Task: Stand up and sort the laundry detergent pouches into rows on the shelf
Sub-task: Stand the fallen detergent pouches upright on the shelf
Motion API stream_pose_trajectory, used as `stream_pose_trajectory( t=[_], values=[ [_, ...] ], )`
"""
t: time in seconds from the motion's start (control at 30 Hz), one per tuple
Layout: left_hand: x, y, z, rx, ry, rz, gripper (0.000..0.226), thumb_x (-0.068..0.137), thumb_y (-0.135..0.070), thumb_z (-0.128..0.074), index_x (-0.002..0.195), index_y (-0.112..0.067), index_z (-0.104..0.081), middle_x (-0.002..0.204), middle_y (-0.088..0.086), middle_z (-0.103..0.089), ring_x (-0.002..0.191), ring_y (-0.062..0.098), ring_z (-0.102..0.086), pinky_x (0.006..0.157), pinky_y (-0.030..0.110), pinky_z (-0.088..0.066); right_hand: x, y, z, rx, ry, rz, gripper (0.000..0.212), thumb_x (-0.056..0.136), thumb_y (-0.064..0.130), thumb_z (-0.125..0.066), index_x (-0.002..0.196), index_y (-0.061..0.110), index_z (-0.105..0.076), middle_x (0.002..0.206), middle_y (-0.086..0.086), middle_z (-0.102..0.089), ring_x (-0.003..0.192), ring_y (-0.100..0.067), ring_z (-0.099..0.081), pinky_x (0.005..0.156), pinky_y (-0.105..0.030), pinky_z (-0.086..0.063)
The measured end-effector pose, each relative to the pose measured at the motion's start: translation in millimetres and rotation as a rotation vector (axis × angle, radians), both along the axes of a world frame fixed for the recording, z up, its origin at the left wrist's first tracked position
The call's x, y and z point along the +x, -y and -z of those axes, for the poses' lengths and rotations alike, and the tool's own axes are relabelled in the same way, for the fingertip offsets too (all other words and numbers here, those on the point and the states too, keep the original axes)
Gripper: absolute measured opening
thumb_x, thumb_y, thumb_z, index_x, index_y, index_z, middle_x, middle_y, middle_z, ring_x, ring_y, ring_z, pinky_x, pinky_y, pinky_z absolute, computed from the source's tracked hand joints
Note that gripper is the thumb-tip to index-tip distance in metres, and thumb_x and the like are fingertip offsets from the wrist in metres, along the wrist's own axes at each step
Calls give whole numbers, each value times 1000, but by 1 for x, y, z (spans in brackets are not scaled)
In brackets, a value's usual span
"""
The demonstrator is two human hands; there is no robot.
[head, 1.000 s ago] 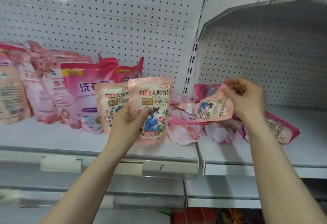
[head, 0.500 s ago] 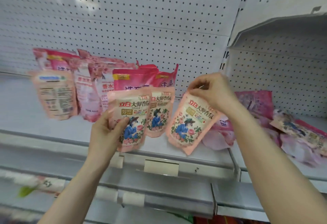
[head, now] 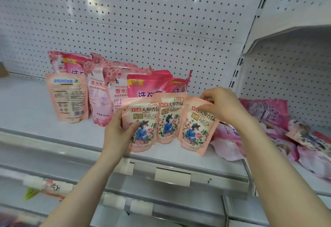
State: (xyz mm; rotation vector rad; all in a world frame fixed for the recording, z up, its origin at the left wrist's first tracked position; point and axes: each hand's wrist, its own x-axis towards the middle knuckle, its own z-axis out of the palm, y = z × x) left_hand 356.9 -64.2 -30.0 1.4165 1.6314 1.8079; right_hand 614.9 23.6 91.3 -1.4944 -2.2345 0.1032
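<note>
Three matching pale pink pouches with a blue-dressed figure stand side by side near the front of the white shelf [head: 53,133]. My left hand [head: 118,135] grips the left pouch [head: 143,124] by its side. The middle pouch [head: 170,117] stands free between them. My right hand [head: 223,106] pinches the top edge of the right pouch [head: 195,130], which leans slightly. Behind them stand taller bright pink pouches [head: 148,85].
More pink pouches stand in rows at the back left [head: 100,97], one showing its back label [head: 68,97]. A loose pile of pouches [head: 279,133] lies on the neighbouring shelf to the right. Pegboard [head: 143,20] backs the shelf; price label holders [head: 172,176] line its front.
My right hand carried a pouch from the right pile over to the left and set it beside the other two. The view swung left.
</note>
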Motion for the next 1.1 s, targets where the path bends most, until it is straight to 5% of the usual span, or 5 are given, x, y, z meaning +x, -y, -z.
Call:
stream_pose_trajectory(
  t=[0.27, 0.4, 0.53, 0.83, 1.1],
  values=[
    [5, 8, -4, 71, -120, -90, 51, 76, -13, -80, 108, -33, -46, 101, -26, -59, 90, -16, -59, 66, 2, -45, 4, 0, 7, -58, -175, -61, 16, 81, 41, -73, 81, 25, -74, 77, 7, -74, 80, -14, -69, 76, -41, -57],
    [15, 12, -7, 171, -254, -310, 73, 81, -14, -74, 141, -18, -33, 140, 3, -41, 130, 16, -41, 107, 29, -37, 27, 2, 10, -29, -471, -53, 40, 88, 62, -55, 82, 28, -74, 63, 16, -70, 58, -1, -64, 62, -28, -51],
    [37, 17, -19, 414, -479, -429, 63, 87, -8, -64, 142, -5, -34, 145, 22, -33, 139, 23, -27, 116, 24, -19, 71, -13, 17, 5, -609, 57, 33, 94, 50, -54, 84, 25, -73, 73, 7, -75, 67, -9, -72, 74, -36, -59],
    [174, -11, -36, 390, -687, 18, 50, 78, 10, -65, 126, -3, -60, 131, 18, -51, 122, 22, -48, 110, 21, -32, 157, -50, 66, -180, 86, 162, 47, 89, 41, -66, 133, 26, -59, 127, -3, -66, 111, -23, -63, 94, -34, -49],
    [257, -56, -7, -106, -1147, 317, 50, 93, -46, -54, 134, -19, -53, 141, 4, -50, 129, 23, -47, 106, 33, -36, 197, -68, 77, -210, 354, 101, 25, 93, 28, -61, 116, 36, -69, 117, 1, -67, 102, -21, -62, 88, -34, -51]
  ],
)
